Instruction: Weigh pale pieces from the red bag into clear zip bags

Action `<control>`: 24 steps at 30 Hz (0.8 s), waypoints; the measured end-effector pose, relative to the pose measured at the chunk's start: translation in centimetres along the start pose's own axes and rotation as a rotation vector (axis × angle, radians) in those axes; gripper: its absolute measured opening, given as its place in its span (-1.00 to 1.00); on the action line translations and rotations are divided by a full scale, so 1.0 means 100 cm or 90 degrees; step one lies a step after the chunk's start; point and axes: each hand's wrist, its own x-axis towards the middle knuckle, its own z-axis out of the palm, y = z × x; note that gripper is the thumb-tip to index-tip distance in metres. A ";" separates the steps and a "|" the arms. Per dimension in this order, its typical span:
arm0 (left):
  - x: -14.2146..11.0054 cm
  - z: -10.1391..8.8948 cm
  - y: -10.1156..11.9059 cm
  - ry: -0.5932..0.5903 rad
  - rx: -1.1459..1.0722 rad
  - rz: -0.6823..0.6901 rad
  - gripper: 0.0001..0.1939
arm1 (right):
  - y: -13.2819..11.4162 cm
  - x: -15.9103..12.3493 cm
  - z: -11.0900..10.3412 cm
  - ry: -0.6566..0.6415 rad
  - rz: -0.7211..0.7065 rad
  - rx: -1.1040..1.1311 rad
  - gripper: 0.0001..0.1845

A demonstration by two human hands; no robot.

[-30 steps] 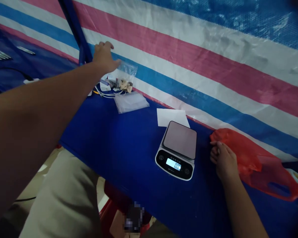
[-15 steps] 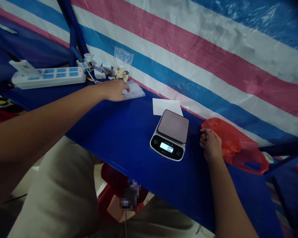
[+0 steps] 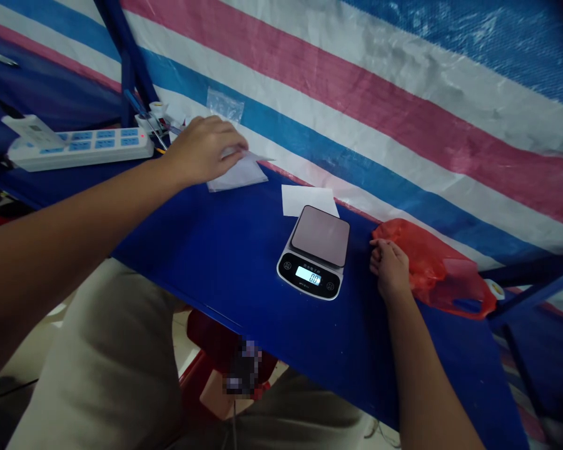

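Note:
My left hand (image 3: 211,150) is closed in a pinch, holding the edge of a clear plastic bag (image 3: 261,157) just above a flat stack of the same thin, see-through bags (image 3: 238,177). On the blue table, my right hand (image 3: 390,265) rests with curled fingers against the near side of a crumpled red plastic bag (image 3: 431,265). Whether those fingers grip anything is hidden. Between the hands sits a digital scale (image 3: 321,234) with a bare weighing plate; its lit display reads 0.0. A white paper sheet (image 3: 304,199) lies partly under the scale's back edge.
A white power strip (image 3: 89,147) with a plugged-in adapter lies at the far left, beside a blue-handled tool (image 3: 138,106). Another clear bag (image 3: 225,105) leans against the striped tarp (image 3: 338,81) behind my left hand. The blue table (image 3: 244,250) ends above my knees.
My left hand has risen from the stack and lifted a clear plastic bag's edge off it. My right hand stays by the red bag. The view has shifted slightly.

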 end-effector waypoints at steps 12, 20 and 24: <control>0.065 0.060 0.214 -0.046 -0.093 0.031 -0.73 | -0.015 -0.036 0.019 -0.069 -0.186 -0.040 -0.72; 0.056 0.065 0.253 -0.019 -0.187 0.064 -0.63 | -0.017 -0.055 0.025 -0.150 -0.211 -0.153 -0.73; 0.048 0.068 0.255 -0.037 -0.206 0.057 -0.54 | -0.021 -0.058 0.034 -0.115 -0.234 -0.152 -0.69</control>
